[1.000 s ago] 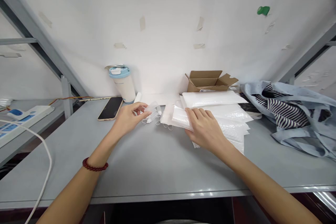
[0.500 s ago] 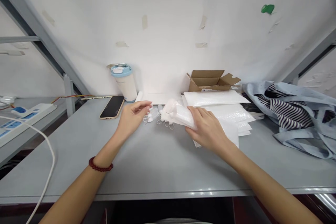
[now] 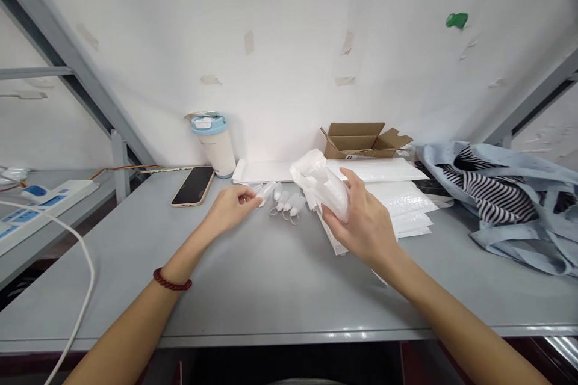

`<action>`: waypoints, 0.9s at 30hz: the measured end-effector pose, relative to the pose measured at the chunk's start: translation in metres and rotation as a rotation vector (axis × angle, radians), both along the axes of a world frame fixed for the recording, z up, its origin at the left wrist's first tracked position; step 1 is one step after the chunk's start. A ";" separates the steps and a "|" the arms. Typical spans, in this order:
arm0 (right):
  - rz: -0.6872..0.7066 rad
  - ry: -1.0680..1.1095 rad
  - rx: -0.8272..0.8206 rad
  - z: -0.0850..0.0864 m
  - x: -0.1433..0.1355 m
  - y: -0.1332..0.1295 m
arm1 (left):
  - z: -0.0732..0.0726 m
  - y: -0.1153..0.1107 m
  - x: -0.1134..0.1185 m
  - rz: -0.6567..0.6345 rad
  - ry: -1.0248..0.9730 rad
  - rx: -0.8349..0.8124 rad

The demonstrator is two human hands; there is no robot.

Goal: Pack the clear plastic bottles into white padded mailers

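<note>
My left hand pinches one end of a small translucent bottle on the table, thumb and fingers together. Right beside it lie several more such small bottles, whose caps have thin looped straps. My right hand is wrapped round a white bubble envelope, squeezed so that its mouth bulges toward the upper left. What the envelope contains is hidden. Behind and under that hand rests a stack of flat white bubble envelopes.
A phone and a lidded cup stand left of the bottles. At the back are an open cardboard box and a long white envelope. A fabric bag lies right; a power strip sits left.
My left hand has moved right and down and taken hold of a small bottle. My right hand has tilted the envelope upward, away from the bottles, and its mouth now stands higher.
</note>
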State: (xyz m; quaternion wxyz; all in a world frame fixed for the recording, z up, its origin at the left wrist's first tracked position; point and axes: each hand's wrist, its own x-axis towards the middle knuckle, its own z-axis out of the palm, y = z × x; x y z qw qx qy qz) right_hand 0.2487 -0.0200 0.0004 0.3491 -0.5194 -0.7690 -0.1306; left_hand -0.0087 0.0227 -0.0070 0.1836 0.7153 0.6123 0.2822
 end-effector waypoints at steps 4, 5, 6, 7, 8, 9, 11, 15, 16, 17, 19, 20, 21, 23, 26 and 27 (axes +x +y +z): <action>-0.011 -0.082 -0.022 0.001 -0.002 -0.002 | 0.017 -0.007 -0.004 0.020 -0.223 0.107; -0.009 -0.116 -0.037 0.000 -0.003 -0.002 | 0.019 -0.009 -0.003 0.016 -0.249 0.134; -0.006 -0.149 -0.052 -0.001 -0.004 -0.003 | 0.021 -0.012 -0.003 0.004 -0.261 0.160; -0.003 -0.180 -0.066 -0.002 -0.005 -0.002 | 0.022 -0.014 -0.002 -0.016 -0.262 0.181; 0.000 -0.205 -0.075 -0.003 -0.006 -0.002 | 0.022 -0.015 -0.002 -0.043 -0.257 0.200; 0.003 -0.225 -0.083 -0.004 -0.006 -0.002 | 0.022 -0.017 -0.001 -0.080 -0.248 0.215; 0.009 -0.244 -0.089 -0.005 -0.007 -0.002 | 0.022 -0.018 0.000 -0.159 -0.232 0.231; 0.005 -0.250 -0.091 -0.007 -0.008 -0.003 | 0.024 -0.018 -0.003 -0.188 -0.284 0.189; 0.003 -0.252 -0.090 -0.007 -0.008 -0.003 | 0.025 -0.018 -0.005 -0.159 -0.308 0.173; 0.002 -0.255 -0.090 -0.007 -0.008 -0.003 | 0.026 -0.018 -0.006 -0.127 -0.330 0.161; 0.002 -0.262 -0.091 -0.007 -0.008 -0.003 | 0.029 -0.018 -0.009 -0.072 -0.360 0.158; 0.002 -0.265 -0.092 -0.007 -0.008 -0.003 | 0.030 -0.018 -0.011 -0.058 -0.363 0.159; 0.001 -0.269 -0.093 -0.007 -0.008 -0.003 | 0.031 -0.018 -0.011 -0.055 -0.359 0.159; 0.000 -0.282 -0.096 -0.007 -0.008 -0.003 | 0.032 -0.019 -0.011 -0.083 -0.343 0.146; 0.034 -0.332 -0.112 -0.008 -0.010 -0.004 | 0.029 -0.019 -0.008 -0.171 -0.327 0.098; 0.053 -0.352 -0.119 -0.008 -0.012 -0.005 | 0.028 -0.019 -0.006 -0.201 -0.320 0.082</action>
